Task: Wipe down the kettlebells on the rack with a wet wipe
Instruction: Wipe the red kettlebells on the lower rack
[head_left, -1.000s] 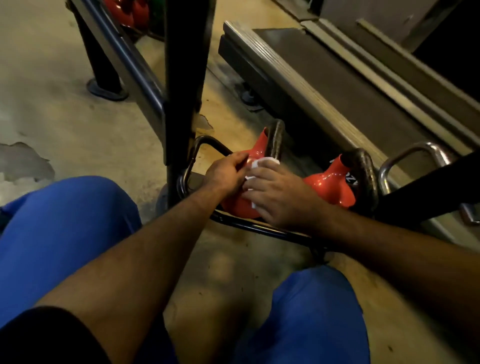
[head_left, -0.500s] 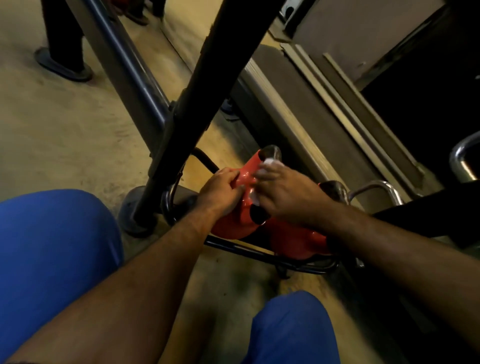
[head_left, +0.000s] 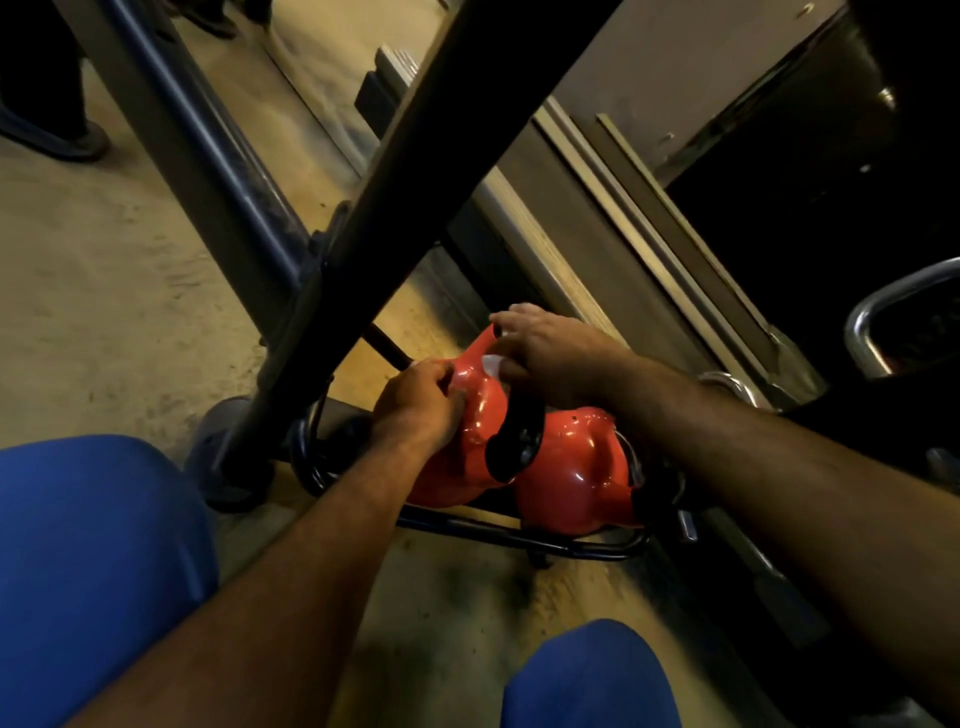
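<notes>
Two glossy red kettlebells lie on the lowest tier of the rack (head_left: 519, 532), a black tubular frame near the floor. My left hand (head_left: 415, 405) grips the left side of the nearer red kettlebell (head_left: 475, 421). My right hand (head_left: 545, 348) presses a white wet wipe (head_left: 491, 364) against the top of that kettlebell, near its handle; only a small corner of the wipe shows under the fingers. The second red kettlebell (head_left: 576, 473) sits just to the right, touching the first, with a black handle (head_left: 511, 441) between them.
A thick black rack upright (head_left: 415, 197) crosses diagonally in front of me, with a blue-grey rail (head_left: 208, 171) behind it. A treadmill deck (head_left: 597, 218) runs along the right. A chrome handle (head_left: 872, 312) sits at far right. My blue-clad knees (head_left: 93, 561) fill the bottom.
My right hand with the wipe has slid up from the kettlebell's side to its top near the handle. The view has swung closer and tilted; my left hand keeps its hold.
</notes>
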